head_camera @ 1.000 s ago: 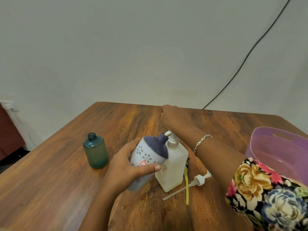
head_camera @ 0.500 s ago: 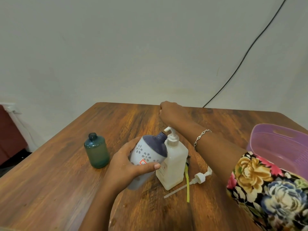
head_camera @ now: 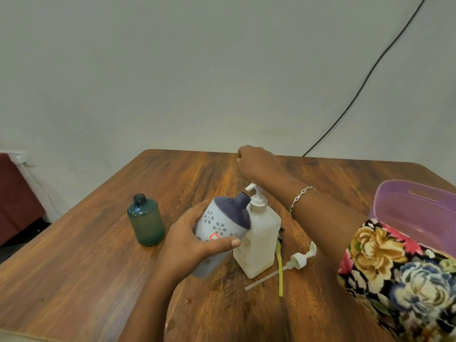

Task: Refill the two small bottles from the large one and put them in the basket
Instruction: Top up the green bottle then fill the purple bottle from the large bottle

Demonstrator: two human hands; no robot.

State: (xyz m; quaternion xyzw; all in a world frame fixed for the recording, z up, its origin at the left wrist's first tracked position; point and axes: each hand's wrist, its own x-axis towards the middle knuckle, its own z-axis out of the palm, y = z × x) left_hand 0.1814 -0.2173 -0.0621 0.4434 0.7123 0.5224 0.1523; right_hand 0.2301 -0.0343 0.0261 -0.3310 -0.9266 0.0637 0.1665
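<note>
My left hand (head_camera: pixel 190 245) grips a grey bottle with white flowers and a dark purple top (head_camera: pixel 222 225). The bottle is tilted, its open neck right under the spout of the white pump bottle (head_camera: pixel 259 240), which stands upright against it. My right hand (head_camera: pixel 254 161) is curled in a fist over the pump head (head_camera: pixel 254 191), with its wrist just above the pump. What the fist holds, if anything, is hidden. A small green bottle (head_camera: pixel 146 219) with no cap stands alone on the left of the wooden table (head_camera: pixel 74 280).
A purple plastic basket (head_camera: pixel 419 213) sits at the table's right edge, behind my flowered sleeve. A loose white pump with its tube (head_camera: pixel 296 264) and a yellow strip (head_camera: pixel 280 272) lie right of the white bottle. A black cable runs down the wall.
My right hand has risen a little and the pump head has come up with it. My left hand still holds the grey bottle tilted at the spout.
</note>
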